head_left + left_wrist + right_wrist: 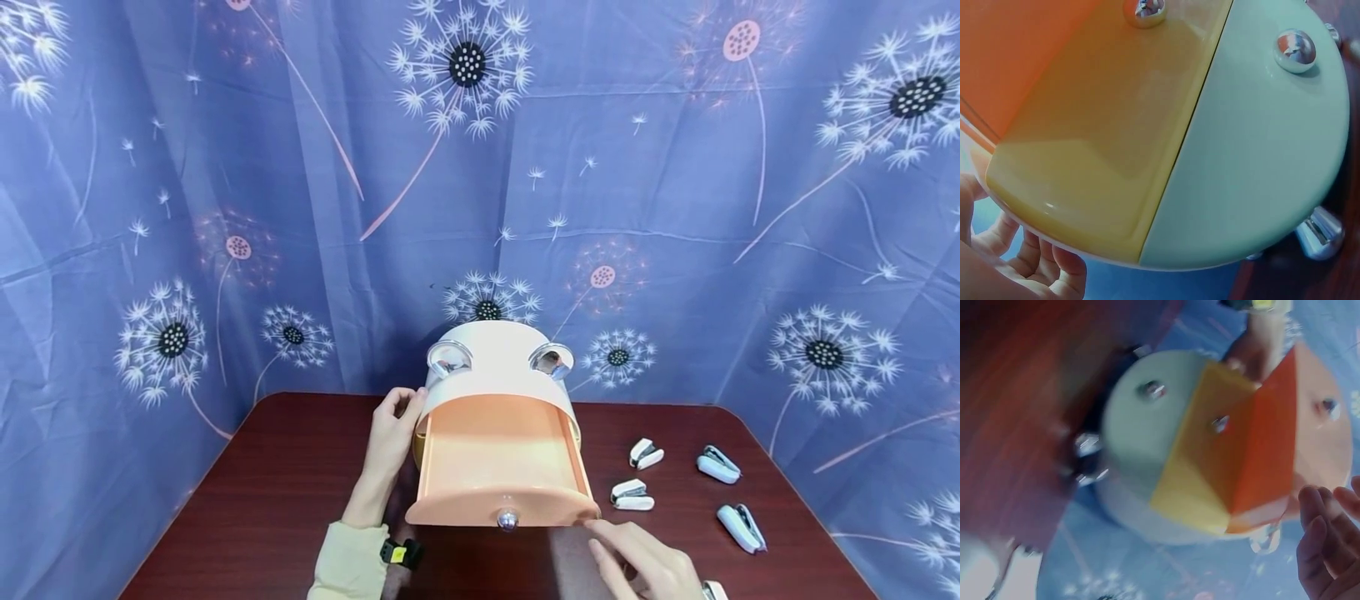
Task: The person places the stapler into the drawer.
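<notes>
A white rounded desktop drawer box (491, 358) with two chrome rings on top stands on the table. Its peach top drawer (498, 450) is pulled far out, its floor showing and a chrome knob on its front. Below are a yellow drawer (1110, 125) and a pale green drawer (1241, 144), both pushed in. My left hand (393, 442) rests against the box's left side, fingers loosely bent at its rim. Near the right corner of the peach drawer's front is my right hand (637, 558), its fingers loosely bent with nothing held.
To the right of the box lie two white mini staplers, a rear one (646, 453) and a front one (632, 495). Farther right lie two light blue ones, rear (717, 464) and front (742, 527). A blue dandelion-print curtain (637, 167) hangs behind the dark red table (300, 467).
</notes>
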Motion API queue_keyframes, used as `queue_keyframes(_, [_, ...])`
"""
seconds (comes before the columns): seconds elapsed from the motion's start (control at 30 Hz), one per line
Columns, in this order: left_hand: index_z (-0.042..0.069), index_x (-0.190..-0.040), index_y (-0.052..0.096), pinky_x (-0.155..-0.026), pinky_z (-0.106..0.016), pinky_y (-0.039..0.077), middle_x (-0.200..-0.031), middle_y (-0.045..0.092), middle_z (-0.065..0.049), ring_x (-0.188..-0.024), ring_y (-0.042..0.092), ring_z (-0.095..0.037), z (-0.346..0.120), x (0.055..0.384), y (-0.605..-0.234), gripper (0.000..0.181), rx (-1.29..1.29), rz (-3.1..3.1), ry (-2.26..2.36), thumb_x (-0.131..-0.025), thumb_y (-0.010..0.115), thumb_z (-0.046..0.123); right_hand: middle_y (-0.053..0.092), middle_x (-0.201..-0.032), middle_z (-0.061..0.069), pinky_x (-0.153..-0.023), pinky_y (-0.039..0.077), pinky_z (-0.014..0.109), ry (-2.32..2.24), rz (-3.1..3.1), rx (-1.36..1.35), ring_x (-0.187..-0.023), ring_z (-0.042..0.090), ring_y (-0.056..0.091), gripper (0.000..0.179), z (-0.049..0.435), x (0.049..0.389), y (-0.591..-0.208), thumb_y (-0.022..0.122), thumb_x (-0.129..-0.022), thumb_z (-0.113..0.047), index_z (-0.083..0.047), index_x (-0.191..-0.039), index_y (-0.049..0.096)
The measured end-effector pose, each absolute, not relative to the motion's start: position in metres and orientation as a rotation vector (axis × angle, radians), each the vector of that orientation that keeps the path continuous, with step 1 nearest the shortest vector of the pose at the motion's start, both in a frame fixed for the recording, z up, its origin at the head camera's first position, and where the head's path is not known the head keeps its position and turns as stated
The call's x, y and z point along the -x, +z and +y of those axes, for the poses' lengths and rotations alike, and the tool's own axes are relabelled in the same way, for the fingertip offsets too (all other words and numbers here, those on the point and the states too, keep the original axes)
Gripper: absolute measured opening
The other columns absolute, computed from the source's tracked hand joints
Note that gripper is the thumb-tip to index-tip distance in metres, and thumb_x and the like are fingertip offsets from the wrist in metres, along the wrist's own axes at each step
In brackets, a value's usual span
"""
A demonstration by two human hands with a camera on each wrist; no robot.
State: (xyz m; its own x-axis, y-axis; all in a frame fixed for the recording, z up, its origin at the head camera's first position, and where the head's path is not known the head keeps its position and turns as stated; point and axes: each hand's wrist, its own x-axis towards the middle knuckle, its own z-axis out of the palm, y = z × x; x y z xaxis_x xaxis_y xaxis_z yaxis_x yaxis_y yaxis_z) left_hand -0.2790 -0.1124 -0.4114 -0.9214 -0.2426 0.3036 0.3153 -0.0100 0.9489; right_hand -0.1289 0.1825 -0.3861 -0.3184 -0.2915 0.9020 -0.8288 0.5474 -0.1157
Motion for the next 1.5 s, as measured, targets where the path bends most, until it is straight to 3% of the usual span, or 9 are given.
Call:
queue_keyframes(0.2, [0.003,-0.085,0.057,-0.058,-0.023,0.040,-0.075,0.052,-0.008,-0.066,0.048,-0.016,-0.111,0.283,-0.416,0.031,0.099,-1.872,-1.945,-0.081,0.062,0.033,0.056,-0.080,-0.011,-0.048,0.033,0.006,0.672,-2.001,-0.840,-0.062,-0.010,0.044,0.017,0.218,0.135,-0.412,0.062,-0.079,-0.016,-0.014,-0.096,0.064])
queue_keyframes(0.3, [0.006,-0.085,0.058,-0.056,-0.023,0.038,-0.073,0.052,-0.005,-0.065,0.047,-0.014,-0.115,0.304,-0.445,0.025,0.236,-1.791,-1.963,-0.083,0.060,0.030,0.054,-0.085,-0.016,-0.053,0.036,0.008,0.552,-2.100,-0.809,-0.071,-0.010,0.045,0.020,0.236,0.139,-0.425,0.059,-0.081,-0.025,-0.019,-0.100,0.062])
queue_keyframes(0.47, [0.004,-0.085,0.057,-0.056,-0.023,0.038,-0.073,0.053,-0.006,-0.065,0.047,-0.015,-0.114,0.296,-0.435,0.028,0.183,-1.833,-1.941,-0.083,0.061,0.032,0.051,-0.098,-0.021,-0.065,0.038,0.017,0.318,-2.311,-0.779,-0.086,-0.003,0.047,0.031,0.260,0.142,-0.442,0.065,-0.075,-0.035,-0.026,-0.104,0.059])
queue_keyframes(0.63, [0.002,-0.085,0.057,-0.058,-0.022,0.039,-0.074,0.051,-0.007,-0.065,0.047,-0.014,-0.111,0.275,-0.406,0.032,0.061,-1.906,-1.979,-0.081,0.063,0.033,0.048,-0.094,-0.022,-0.060,0.040,0.025,0.184,-2.508,-0.749,-0.080,-0.001,0.046,0.041,0.280,0.143,-0.454,0.072,-0.065,-0.043,-0.025,-0.100,0.058])
queue_keyframes(0.77, [-0.001,-0.085,0.056,-0.058,-0.022,0.039,-0.074,0.050,-0.008,-0.066,0.046,-0.014,-0.109,0.267,-0.394,0.026,0.056,-1.907,-2.004,-0.083,0.061,0.024,0.047,-0.086,-0.018,-0.052,0.038,0.025,0.182,-2.621,-0.863,-0.074,0.001,0.044,0.038,0.296,0.146,-0.460,0.068,-0.069,-0.046,-0.020,-0.093,0.058])
queue_keyframes(0.9, [-0.002,-0.085,0.056,-0.059,-0.021,0.039,-0.074,0.050,-0.007,-0.066,0.046,-0.014,-0.107,0.263,-0.390,0.024,0.048,-1.924,-1.981,-0.084,0.060,0.021,0.048,-0.084,-0.014,-0.052,0.037,0.028,0.116,-2.863,-0.912,-0.074,0.006,0.046,0.045,0.308,0.147,-0.461,0.059,-0.072,-0.055,-0.017,-0.095,0.058])
queue_keyframes(1.2, [-0.001,-0.087,0.056,-0.059,-0.022,0.040,-0.075,0.052,-0.008,-0.067,0.047,-0.014,-0.110,0.267,-0.396,0.028,0.031,-1.943,-1.968,-0.084,0.060,0.026,0.041,-0.072,-0.020,-0.045,0.030,0.028,0.192,-3.159,-0.916,-0.060,0.002,0.042,0.045,0.318,0.157,-0.458,0.052,-0.073,-0.062,-0.019,-0.088,0.050])
queue_keyframes(1.33, [0.004,-0.086,0.057,-0.057,-0.022,0.038,-0.074,0.052,-0.006,-0.066,0.047,-0.014,-0.113,0.281,-0.417,0.028,0.127,-1.886,-1.938,-0.083,0.061,0.031,0.046,-0.075,-0.015,-0.049,0.036,0.033,0.184,-3.233,-0.809,-0.065,0.006,0.047,0.057,0.318,0.160,-0.460,0.051,-0.069,-0.068,-0.016,-0.092,0.052])
queue_keyframes(1.5, [0.006,-0.084,0.058,-0.056,-0.024,0.038,-0.073,0.052,-0.008,-0.065,0.047,-0.017,-0.112,0.285,-0.423,0.029,0.168,-1.856,-1.908,-0.082,0.061,0.035,0.051,-0.076,-0.010,-0.052,0.040,0.037,0.152,-3.240,-0.818,-0.069,0.012,0.051,0.053,0.317,0.165,-0.464,0.055,-0.069,-0.064,-0.014,-0.086,0.060])
